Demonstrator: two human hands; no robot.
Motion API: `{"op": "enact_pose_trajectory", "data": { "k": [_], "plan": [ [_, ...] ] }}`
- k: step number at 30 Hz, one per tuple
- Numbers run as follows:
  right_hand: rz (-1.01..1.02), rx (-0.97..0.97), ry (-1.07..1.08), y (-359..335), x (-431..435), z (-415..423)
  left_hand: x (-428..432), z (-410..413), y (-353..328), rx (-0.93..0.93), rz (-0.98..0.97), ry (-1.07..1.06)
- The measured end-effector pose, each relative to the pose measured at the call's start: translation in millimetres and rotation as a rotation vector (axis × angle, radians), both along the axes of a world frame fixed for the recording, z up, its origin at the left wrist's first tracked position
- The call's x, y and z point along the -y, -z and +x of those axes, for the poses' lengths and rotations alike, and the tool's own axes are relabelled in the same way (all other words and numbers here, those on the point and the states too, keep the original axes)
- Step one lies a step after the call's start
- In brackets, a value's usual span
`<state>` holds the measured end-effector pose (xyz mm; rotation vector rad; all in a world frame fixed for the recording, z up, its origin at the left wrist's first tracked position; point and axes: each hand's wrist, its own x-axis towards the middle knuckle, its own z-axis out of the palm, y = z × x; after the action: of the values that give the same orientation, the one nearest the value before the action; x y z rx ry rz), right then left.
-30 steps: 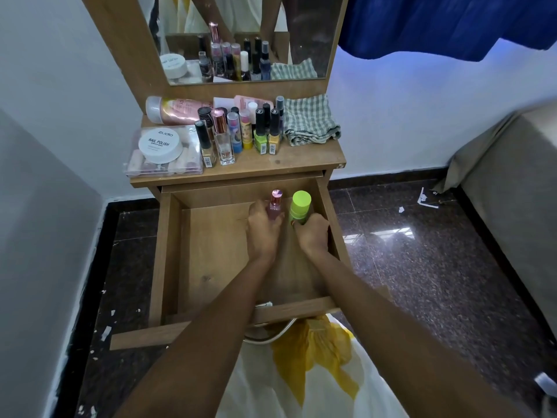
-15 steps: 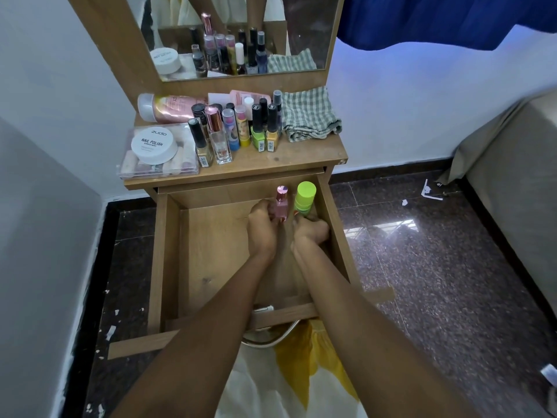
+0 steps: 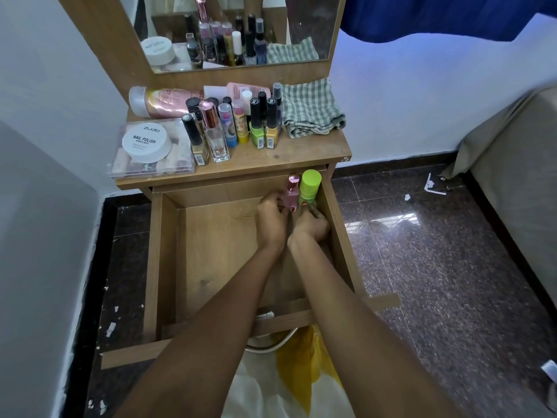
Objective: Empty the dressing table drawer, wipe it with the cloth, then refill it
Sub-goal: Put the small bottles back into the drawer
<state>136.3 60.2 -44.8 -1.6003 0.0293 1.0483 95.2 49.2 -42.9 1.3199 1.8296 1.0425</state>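
Note:
The wooden drawer (image 3: 168,251) is pulled out wide below the dressing table top (image 3: 301,158). Both my hands are inside it at the far right corner. My left hand (image 3: 271,221) grips a pink bottle (image 3: 291,191) with a rose-gold cap, standing upright. My right hand (image 3: 310,223) holds the base of a bottle with a lime-green cap (image 3: 310,185), upright against the drawer's right wall. The two bottles stand side by side. The checked cloth (image 3: 310,110) lies folded on the table top at the right.
Several nail polish bottles (image 3: 259,125), a perfume bottle (image 3: 215,137), a pink tube (image 3: 162,101) and a clear box with a white nail polish wipes tub (image 3: 146,143) crowd the table top. A mirror (image 3: 241,28) stands behind. A beige sofa (image 3: 518,164) sits right.
Both hands have moved the pink and green-capped bottles further back into the drawer's far right corner, and the bottles now stand closer together.

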Motion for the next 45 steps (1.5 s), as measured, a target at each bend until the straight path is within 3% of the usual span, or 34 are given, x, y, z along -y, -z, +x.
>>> {"op": "enact_pose_trajectory", "data": {
  "k": [10,19,33,39,45],
  "plan": [
    [0.038,-0.003,-0.003,3,-1,6,-7,6,-1,-0.054,-0.011,0.016],
    [0.135,-0.235,0.064,-3,-3,5,-7,8,-4,-0.076,-0.038,0.018],
    [0.163,-0.254,-0.083,-35,25,11,24,-6,-42,-0.021,0.082,-0.048],
    [0.266,-0.132,-0.33,-65,39,-5,37,-41,-69,-0.033,0.211,-0.131],
    [0.383,0.232,-0.575,-92,30,-34,34,-79,-94,-0.044,0.263,-0.245]
  ]
}}
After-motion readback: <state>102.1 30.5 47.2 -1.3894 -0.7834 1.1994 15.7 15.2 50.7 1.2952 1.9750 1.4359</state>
